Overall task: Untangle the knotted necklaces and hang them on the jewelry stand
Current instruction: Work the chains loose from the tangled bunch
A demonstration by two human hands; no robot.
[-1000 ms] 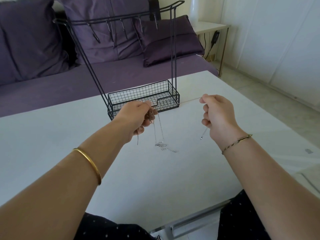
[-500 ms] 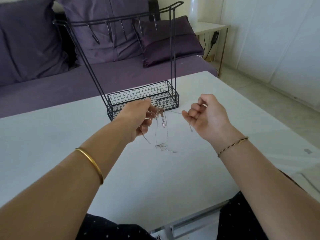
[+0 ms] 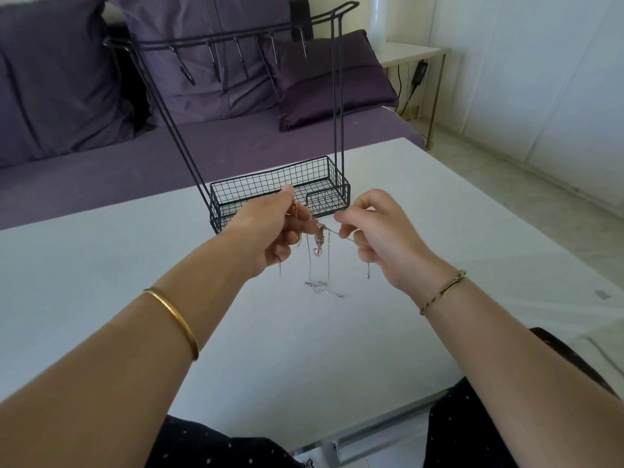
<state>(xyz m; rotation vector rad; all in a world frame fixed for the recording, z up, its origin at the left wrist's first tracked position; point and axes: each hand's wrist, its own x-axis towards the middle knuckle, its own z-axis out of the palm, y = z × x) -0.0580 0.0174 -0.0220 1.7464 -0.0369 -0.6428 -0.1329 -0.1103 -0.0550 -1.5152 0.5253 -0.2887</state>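
Necklaces (image 3: 317, 238) hang knotted above the table (image 3: 135, 265), bunched in the left hand (image 3: 273, 228); the right hand (image 3: 374, 231) pinches one chain. Hard pulling could tighten the knot.

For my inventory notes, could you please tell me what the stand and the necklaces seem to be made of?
Stand: apparently metal wire, matte black coating, judging by thin rods and grid basket. Necklaces: probably fine metal chain, silvery and rose-gold links; plating or solid cannot be told.
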